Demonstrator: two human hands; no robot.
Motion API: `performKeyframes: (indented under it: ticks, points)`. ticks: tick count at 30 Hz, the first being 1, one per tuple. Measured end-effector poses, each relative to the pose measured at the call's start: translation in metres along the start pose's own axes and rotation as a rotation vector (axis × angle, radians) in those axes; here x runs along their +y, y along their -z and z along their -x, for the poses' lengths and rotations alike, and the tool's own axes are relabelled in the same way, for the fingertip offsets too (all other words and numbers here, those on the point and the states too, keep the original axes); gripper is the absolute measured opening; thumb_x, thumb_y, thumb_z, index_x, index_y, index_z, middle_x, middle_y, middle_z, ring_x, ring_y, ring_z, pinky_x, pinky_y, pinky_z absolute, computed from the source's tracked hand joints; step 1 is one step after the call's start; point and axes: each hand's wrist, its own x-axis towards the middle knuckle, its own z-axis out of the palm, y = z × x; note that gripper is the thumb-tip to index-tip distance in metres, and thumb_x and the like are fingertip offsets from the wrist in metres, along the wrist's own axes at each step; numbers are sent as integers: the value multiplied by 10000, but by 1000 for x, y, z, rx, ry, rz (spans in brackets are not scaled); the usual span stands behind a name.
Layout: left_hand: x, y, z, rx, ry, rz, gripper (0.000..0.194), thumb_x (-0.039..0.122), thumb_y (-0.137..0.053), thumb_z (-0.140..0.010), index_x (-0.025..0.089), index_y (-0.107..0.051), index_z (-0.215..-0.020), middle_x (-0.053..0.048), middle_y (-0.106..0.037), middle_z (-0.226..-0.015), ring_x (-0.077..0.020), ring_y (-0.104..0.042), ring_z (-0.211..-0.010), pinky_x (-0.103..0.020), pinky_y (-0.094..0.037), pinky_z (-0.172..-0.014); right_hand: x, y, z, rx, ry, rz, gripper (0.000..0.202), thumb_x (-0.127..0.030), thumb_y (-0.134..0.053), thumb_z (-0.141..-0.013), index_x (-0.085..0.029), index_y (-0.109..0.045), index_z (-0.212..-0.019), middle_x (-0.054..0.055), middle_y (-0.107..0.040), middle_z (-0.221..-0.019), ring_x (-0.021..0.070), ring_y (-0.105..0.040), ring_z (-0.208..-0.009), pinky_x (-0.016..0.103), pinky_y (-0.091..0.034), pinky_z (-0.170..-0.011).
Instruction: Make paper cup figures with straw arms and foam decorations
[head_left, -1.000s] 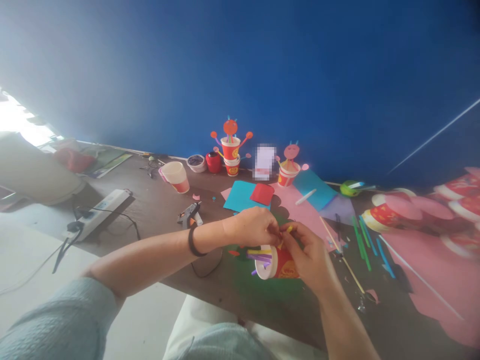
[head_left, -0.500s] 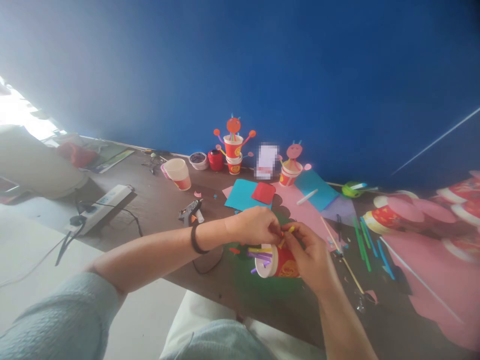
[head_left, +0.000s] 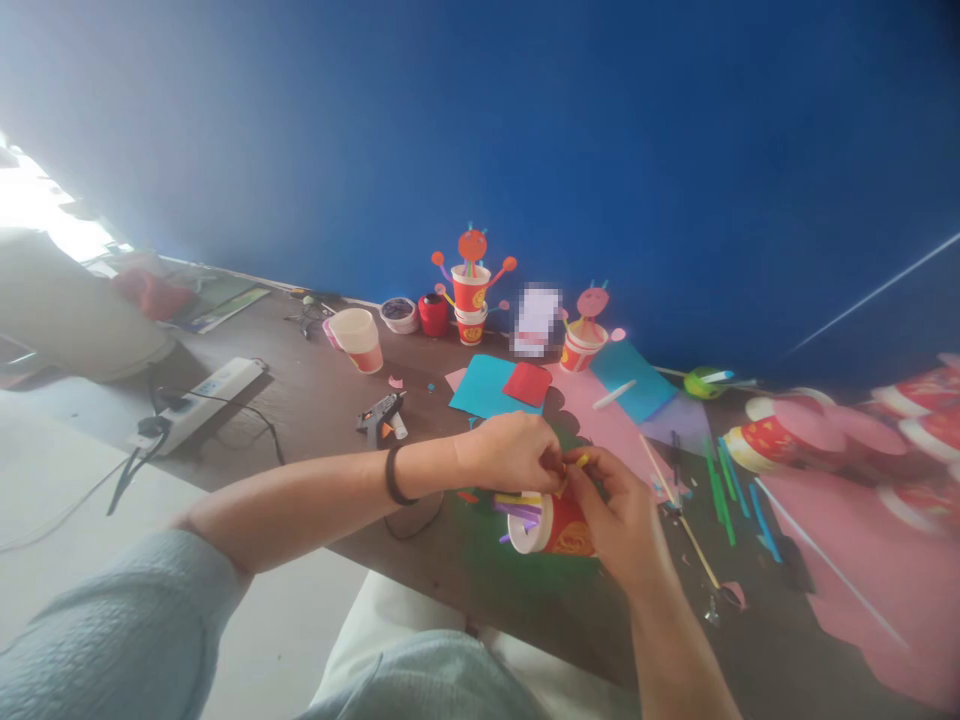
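A red paper cup with a white rim lies on its side, its mouth turned left. Purple strips and a yellow strip stick out of the mouth. My right hand wraps the cup's far end, with thumb and forefinger close to a short yellow strip at the cup's side. My left hand is closed, its fingertips pinching at that same strip and meeting the right thumb. Exactly what lies between the left fingertips is partly hidden.
A glue gun lies left of the cup, and a power strip further left. Cup figures stand along the blue wall. Green and blue sticks, coloured paper and several more cups lie to the right.
Both hands stay at the cup with almost the same grip. The left fingertips have shifted slightly down at the yellow strip, and the view has moved a little.
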Motion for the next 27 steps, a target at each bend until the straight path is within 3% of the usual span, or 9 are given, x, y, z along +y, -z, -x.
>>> performKeyframes:
  ticks: [6, 16, 22, 27]
  points:
    - [1, 4, 1, -62, -58, -7, 220, 258, -542, -727, 204, -739, -807, -14, -719, -765, -137, -629, -690, -186, -428, -615, 2, 0, 1, 6, -21, -5, 132, -307, -505, -868, -203, -579, -900, 10, -624, -752, 151, -585, -670, 248, -440, -603]
    - [3, -5, 2, 40, -67, -271, 198, 277, -540, -718, 241, -731, -758, -37, -713, -759, -202, -640, -669, -248, -416, -529, -4, -1, 2, 45, -1, 147, 147, -303, -498, -854, -198, -600, -848, 19, -647, -751, 168, -584, -687, 262, -434, -608]
    - [1, -2, 3, 7, -109, -251, 196, 281, -553, -743, 245, -736, -803, -36, -714, -821, -203, -643, -748, -251, -438, -589, -6, 0, 4, 40, -14, 166, 149, -309, -501, -855, -198, -600, -855, 17, -656, -740, 171, -590, -692, 264, -430, -617]
    - [4, -1, 3, 12, -116, -277, 201, 267, -539, -736, 233, -734, -768, -46, -707, -784, -211, -639, -706, -258, -428, -544, -8, -2, 3, 49, -14, 156, 141, -296, -503, -854, -199, -604, -840, 12, -653, -738, 168, -587, -695, 260, -428, -624]
